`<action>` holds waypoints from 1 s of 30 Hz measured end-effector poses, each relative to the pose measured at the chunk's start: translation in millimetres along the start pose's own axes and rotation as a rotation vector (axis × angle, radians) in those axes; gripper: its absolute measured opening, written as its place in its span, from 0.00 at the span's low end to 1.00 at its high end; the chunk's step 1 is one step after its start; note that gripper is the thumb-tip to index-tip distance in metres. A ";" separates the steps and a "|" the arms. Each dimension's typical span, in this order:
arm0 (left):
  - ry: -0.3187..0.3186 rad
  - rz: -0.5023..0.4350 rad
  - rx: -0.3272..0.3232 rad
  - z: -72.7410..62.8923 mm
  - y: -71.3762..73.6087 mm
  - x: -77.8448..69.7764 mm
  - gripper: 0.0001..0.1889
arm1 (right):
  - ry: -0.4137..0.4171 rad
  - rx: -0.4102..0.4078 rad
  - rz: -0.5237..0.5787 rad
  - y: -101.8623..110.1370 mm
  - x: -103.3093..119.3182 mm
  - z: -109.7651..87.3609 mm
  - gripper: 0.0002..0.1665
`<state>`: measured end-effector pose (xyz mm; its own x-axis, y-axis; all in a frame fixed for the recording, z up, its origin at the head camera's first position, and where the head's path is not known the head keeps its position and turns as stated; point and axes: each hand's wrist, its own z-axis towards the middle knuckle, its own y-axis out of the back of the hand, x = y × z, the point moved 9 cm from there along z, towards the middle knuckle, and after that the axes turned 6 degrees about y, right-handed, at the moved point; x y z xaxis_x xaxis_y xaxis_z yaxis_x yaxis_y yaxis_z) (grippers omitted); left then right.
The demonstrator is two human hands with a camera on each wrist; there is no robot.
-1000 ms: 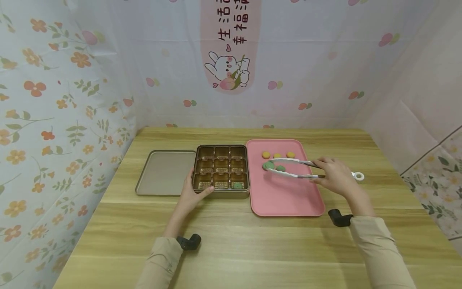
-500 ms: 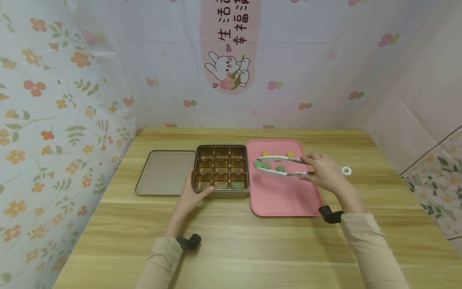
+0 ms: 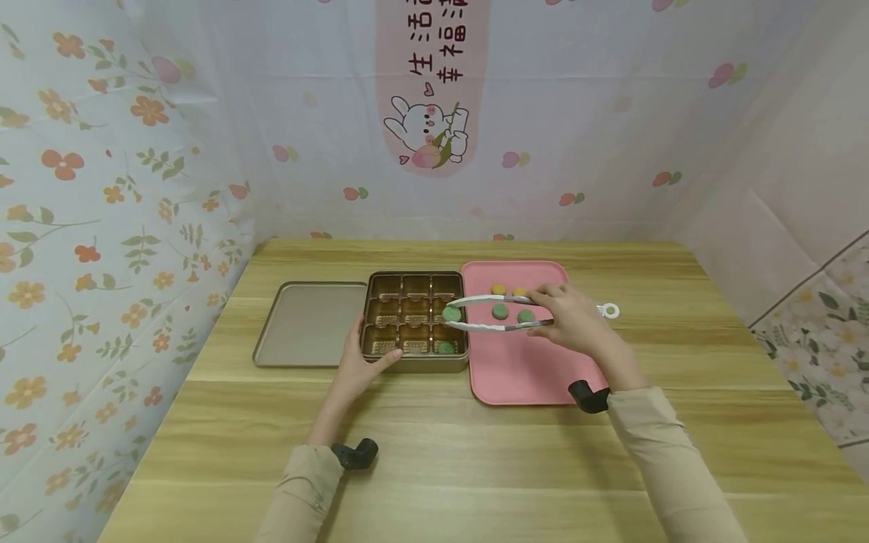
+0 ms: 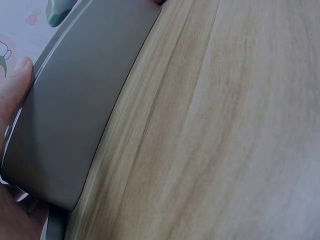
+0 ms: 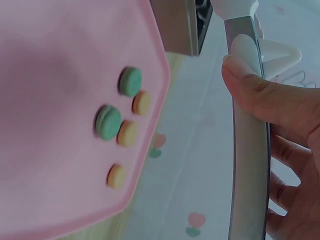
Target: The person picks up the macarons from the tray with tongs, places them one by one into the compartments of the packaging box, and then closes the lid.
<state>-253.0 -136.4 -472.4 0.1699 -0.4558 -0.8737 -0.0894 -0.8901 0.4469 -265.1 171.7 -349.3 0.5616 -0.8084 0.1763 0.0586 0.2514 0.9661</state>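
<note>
My right hand (image 3: pixel 573 320) grips a pair of tongs (image 3: pixel 485 299) with white tips. Between the tips is a green macaron (image 3: pixel 451 314), over the middle compartment of the right column of the metal box (image 3: pixel 416 366). Another green macaron (image 3: pixel 446 348) lies in that column's front compartment. With the thumb on the front rim and fingers along the left side, my left hand (image 3: pixel 360 369) holds the box's front left corner. On the pink tray (image 5: pixel 45 150) lie two green macarons (image 5: pixel 109 122) and several yellow macarons (image 5: pixel 127 133); the right hand partly covers the yellow ones in the head view.
Left of the box lies its flat metal lid (image 3: pixel 308 324), close against it. The pink tray adjoins the box's right side. All stand on a wooden table (image 3: pixel 462 460), with a patterned cloth (image 3: pixel 326 113) hanging behind.
The right hand has carried the tongs and a green macaron leftward from the tray to above the box. Two green macarons are left behind on the tray. The left hand has stayed put.
</note>
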 end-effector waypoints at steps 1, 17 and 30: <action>-0.001 0.001 0.000 0.7 0.1 0.6 0.56 | 0.010 -0.002 -0.003 -1.0 3.1 2.4 0.33; -0.021 0.005 -0.013 2.1 -0.1 -1.3 0.55 | 0.131 0.007 -0.088 -10.0 50.1 29.8 0.32; -0.019 -0.009 -0.021 1.4 0.3 -0.5 0.55 | 0.139 0.055 -0.112 -19.6 54.2 33.5 0.31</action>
<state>-254.4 -136.5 -472.0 0.1522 -0.4478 -0.8811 -0.0675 -0.8941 0.4427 -263.5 105.0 -352.3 0.6628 -0.7475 0.0435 0.0839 0.1318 0.9877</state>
